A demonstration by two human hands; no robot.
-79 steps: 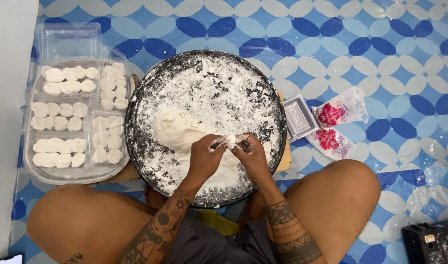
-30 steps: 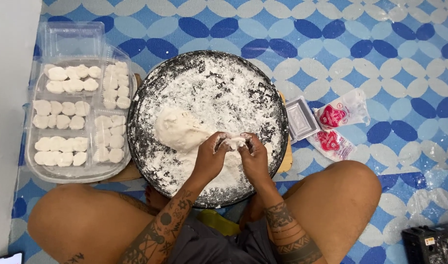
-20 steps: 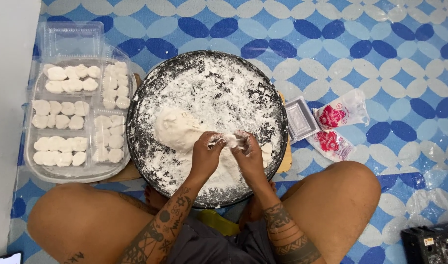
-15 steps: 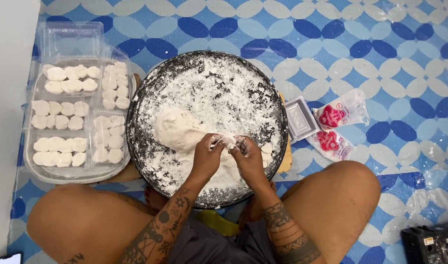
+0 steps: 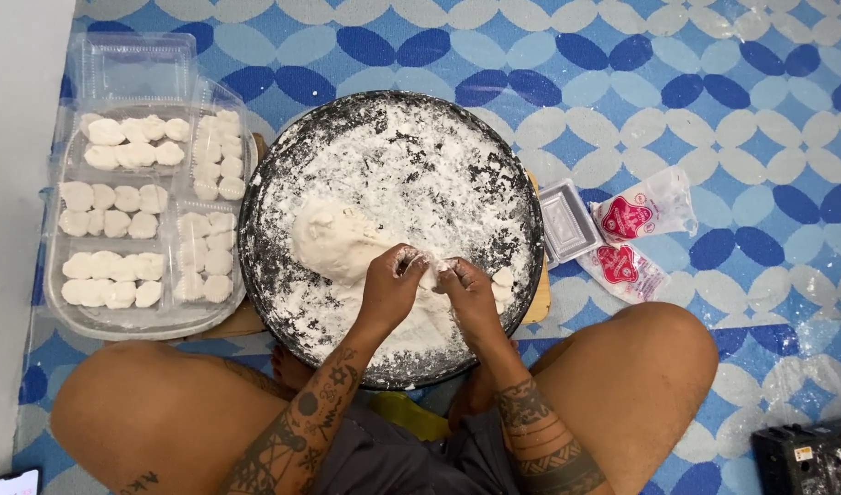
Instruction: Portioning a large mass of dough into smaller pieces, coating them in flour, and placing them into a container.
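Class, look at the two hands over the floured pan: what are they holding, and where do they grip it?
A small piece of white dough, pinched at its ends between the fingertips of the left hand and right hand.

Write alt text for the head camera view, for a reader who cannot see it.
Seen from above, a seated person's left hand and right hand pinch a small piece of dough over a round dark tray dusted with flour, beside a larger dough lump. Clear plastic containers of shaped white dough pieces sit on the tray's left on a blue patterned floor.
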